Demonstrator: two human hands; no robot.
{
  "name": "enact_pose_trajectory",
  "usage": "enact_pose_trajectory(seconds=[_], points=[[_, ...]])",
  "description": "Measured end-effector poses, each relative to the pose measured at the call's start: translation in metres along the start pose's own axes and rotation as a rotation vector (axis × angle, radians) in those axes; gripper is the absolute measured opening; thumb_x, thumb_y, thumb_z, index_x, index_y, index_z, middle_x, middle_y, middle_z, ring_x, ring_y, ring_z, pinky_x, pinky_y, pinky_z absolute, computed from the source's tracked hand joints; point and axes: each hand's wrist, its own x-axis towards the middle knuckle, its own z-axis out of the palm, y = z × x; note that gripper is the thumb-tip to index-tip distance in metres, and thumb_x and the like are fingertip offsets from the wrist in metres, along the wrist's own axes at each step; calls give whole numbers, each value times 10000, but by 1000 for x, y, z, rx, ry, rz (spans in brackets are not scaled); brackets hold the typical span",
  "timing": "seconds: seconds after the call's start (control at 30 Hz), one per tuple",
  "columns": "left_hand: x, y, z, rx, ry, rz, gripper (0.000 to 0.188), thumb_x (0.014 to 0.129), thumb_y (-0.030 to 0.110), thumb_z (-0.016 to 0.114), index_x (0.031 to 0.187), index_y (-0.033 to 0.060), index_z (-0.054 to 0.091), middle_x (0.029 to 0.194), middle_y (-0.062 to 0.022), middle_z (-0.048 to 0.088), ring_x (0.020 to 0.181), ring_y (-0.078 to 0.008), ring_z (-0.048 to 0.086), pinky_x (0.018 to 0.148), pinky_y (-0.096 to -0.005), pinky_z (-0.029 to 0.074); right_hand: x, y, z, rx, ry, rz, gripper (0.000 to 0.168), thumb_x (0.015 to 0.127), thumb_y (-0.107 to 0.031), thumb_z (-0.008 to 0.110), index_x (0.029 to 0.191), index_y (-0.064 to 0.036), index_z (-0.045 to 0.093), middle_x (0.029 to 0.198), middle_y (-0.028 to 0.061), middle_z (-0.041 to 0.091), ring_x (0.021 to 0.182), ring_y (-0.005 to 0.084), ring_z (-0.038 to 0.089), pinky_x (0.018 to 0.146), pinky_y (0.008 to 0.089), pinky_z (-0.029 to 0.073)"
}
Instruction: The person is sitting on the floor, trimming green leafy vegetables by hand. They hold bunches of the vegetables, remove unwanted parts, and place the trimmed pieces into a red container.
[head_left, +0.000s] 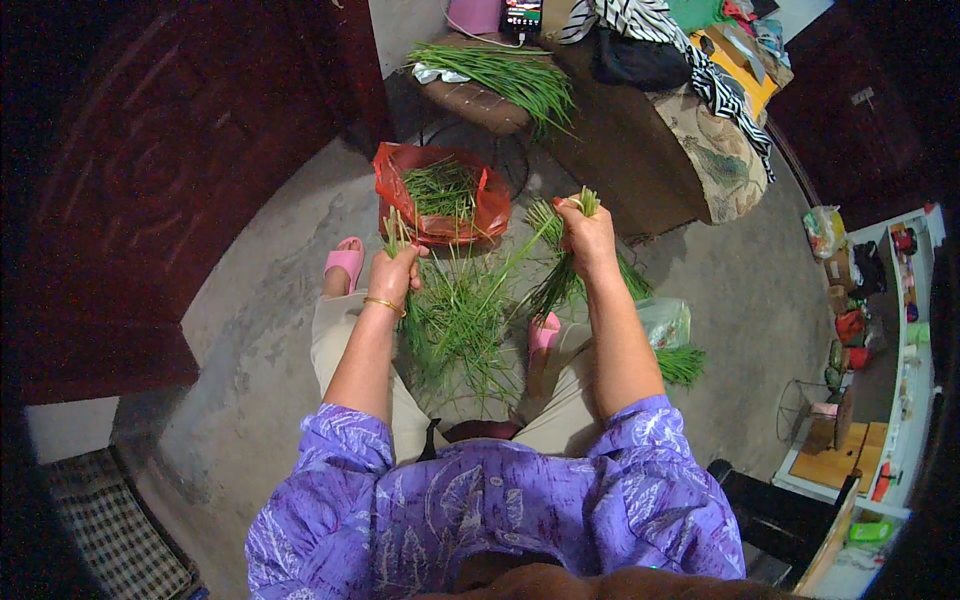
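Note:
My left hand (391, 276), with a gold-coloured bracelet at the wrist, grips a bunch of thin green chive-like stalks (393, 229). Pale ends stick up above its fist and green tips hang below. Farther right and a little higher, my right hand (590, 234) is closed around another bunch of stalks (553, 289). Beside that fist, more pale stalk ends (541, 216) show; what supports them is hidden. Loose, tangled green blades (466, 322) lie on the floor between my feet. Just beyond my left hand stands an open red plastic bag (388, 187) holding green stalks (439, 191).
A round brown stool (480, 107) ahead bears a heap of long stalks (495, 71). Behind it is a plugged-in phone (523, 16). By my right knee are a clear plastic bag (667, 319) and another bunch (681, 365). A cloth-draped brown piece (626, 165) stands front right.

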Motion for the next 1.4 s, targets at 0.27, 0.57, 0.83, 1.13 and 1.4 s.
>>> enact_pose_trajectory(seconds=[0.27,0.57,0.83,1.13,1.4], points=[[-2,-3,5,302,56,95,131,752,169,599,804,49,612,564,-1,552,393,-70,421,357,-230,309,-2,2,3,-37,-19,8,149,723,-166,640,684,-78,527,533,-23,462,408,81,405,382,249,322],[-10,-2,22,111,-219,28,137,767,163,580,873,78,604,755,-3,628,406,-35,341,368,-200,264,-6,9,24,-12,-118,44,113,741,-111,616,695,-74,519,495,-31,390,376,75,323,351,244,240],[-20,5,43,-34,-409,-37,179,764,143,589,920,55,596,712,1,595,427,-39,369,394,-191,292,-21,14,47,-26,-226,30,109,741,-129,616,732,-62,530,511,-26,415,386,74,347,359,235,251],[-17,-3,47,3,-457,-67,96,764,135,586,825,66,560,645,-8,572,421,-49,387,377,-201,306,-21,26,56,-63,-295,-12,68,753,-114,596,766,-70,547,505,-36,417,381,61,332,360,233,241],[-11,-8,41,-103,-388,-74,70,773,111,580,816,66,547,672,-34,595,393,-46,375,355,-198,294,-34,18,51,-302,-562,6,43,764,-105,575,798,-84,561,514,-47,417,401,55,326,375,233,243]])
